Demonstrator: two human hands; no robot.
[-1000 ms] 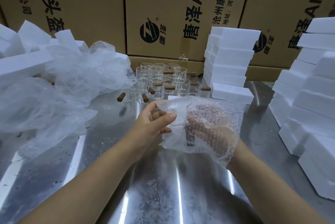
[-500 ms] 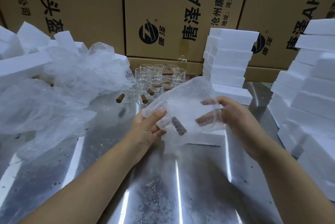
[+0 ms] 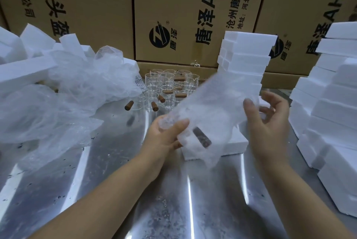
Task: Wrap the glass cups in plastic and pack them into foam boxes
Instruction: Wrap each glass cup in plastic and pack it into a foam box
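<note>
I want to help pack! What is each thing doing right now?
Wrap: loosely round one cup, off the table.
Cup: tilted inside the wrap.
Left hand: grips the wrapped cup's end.
Right hand: pinches the wrap's edge.
Other cups: bare, upright on the table.
Foam box: lying on the table below the wrap.
Bag: crumpled.

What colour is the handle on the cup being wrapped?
Dark brown handle, seen through the bubble wrap in the head view.
</note>
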